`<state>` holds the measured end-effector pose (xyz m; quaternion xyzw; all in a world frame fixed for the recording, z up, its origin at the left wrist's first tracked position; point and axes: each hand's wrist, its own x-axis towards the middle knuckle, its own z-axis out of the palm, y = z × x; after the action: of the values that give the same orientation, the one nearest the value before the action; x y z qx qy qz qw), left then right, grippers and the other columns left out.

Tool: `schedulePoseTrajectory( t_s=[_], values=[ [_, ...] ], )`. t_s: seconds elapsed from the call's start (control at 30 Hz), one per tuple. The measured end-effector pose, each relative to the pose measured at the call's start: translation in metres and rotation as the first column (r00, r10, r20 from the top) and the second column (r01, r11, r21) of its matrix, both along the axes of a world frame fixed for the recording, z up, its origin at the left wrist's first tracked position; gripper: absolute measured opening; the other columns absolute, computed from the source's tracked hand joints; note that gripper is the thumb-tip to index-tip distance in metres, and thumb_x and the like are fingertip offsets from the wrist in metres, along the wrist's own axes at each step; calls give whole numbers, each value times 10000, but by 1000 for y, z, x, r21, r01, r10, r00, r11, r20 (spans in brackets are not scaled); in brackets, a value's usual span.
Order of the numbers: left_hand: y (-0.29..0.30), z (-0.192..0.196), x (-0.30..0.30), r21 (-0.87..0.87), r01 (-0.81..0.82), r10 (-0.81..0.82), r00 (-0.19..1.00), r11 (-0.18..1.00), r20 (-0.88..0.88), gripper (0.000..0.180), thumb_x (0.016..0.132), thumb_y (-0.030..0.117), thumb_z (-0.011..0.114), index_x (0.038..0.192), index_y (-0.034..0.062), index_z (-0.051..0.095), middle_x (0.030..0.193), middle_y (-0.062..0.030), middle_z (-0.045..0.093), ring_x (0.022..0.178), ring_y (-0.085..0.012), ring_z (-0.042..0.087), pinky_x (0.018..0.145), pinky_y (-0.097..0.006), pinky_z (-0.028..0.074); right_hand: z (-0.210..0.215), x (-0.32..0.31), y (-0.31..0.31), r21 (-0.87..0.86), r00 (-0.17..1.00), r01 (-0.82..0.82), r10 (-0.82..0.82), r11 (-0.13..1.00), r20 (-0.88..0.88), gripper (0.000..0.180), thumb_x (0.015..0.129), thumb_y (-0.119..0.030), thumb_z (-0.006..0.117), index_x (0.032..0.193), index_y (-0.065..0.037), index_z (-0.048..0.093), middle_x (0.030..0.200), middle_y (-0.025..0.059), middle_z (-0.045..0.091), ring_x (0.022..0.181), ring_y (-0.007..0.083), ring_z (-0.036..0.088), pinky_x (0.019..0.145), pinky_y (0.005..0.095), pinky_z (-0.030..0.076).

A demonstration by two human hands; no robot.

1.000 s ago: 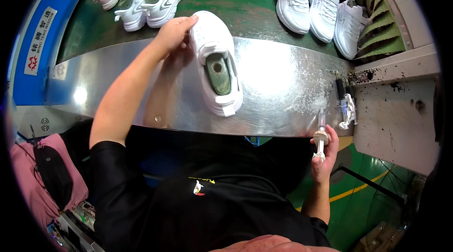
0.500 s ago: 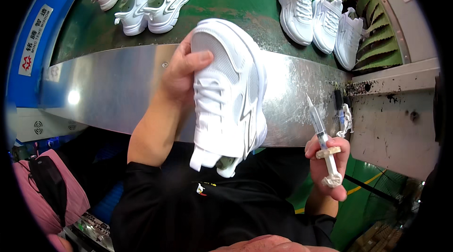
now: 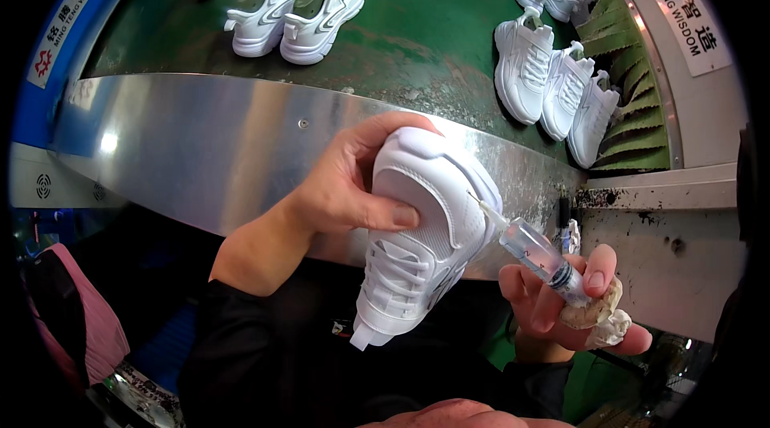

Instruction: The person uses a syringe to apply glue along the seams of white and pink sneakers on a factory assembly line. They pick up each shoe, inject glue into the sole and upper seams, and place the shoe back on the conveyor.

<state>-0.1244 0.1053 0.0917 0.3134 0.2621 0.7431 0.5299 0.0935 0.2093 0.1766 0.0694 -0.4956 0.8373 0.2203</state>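
While left hand [image 3: 345, 187] clasps sneaker [image 3: 421, 235], syringe [image 3: 537, 255] touches.

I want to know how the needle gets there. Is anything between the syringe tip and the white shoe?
Nothing visible is. The right hand holds the syringe, and its needle tip already meets the side of the white shoe, which the left hand grips above the metal ledge.

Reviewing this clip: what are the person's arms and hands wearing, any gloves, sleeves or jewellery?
Both hands are bare: no gloves on the left hand or the right hand, and no rings or watch show. The left forearm is uncovered. A black top covers the torso; where its sleeves end cannot be told.
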Motion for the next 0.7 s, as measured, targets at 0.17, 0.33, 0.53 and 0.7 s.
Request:
schedulePoseTrajectory(
  t_s=[0.17,0.33,0.53,0.7],
  values=[
    [-2,4,1,21,28,-28,1000,999,-5,704,532,41,830,1166,33,525,1097,-95,596,1028,-186,576,890,-325,461,4,-8,-2,20,1000,3,-4,1000,26,722,732,-738,527,1093,-115,471,837,165,636,892,242,431,769,368,328],
    [-4,5,2,36,19,-18,999,999,-34,703,534,37,829,1168,35,524,1102,-93,594,1037,-184,569,889,-326,458,8,-13,-4,33,993,3,-7,999,120,642,754,-636,612,1113,-135,435,665,106,550,685,180,395,633,329,275],
    [-4,6,2,24,5,-4,999,1000,-52,720,536,37,824,1184,37,511,1102,-90,590,1038,-183,567,891,-325,454,7,-12,-4,67,992,21,-29,998,126,625,741,-603,656,1103,-140,443,624,71,509,663,165,366,609,313,245],
    [-3,4,1,-4,-32,31,998,999,-47,748,536,50,817,1210,38,493,1098,-87,585,1028,-180,568,887,-315,453,7,-6,-4,83,985,66,-78,994,153,634,727,-608,666,1102,-142,453,653,86,528,688,163,361,598,309,230]
  ],
)
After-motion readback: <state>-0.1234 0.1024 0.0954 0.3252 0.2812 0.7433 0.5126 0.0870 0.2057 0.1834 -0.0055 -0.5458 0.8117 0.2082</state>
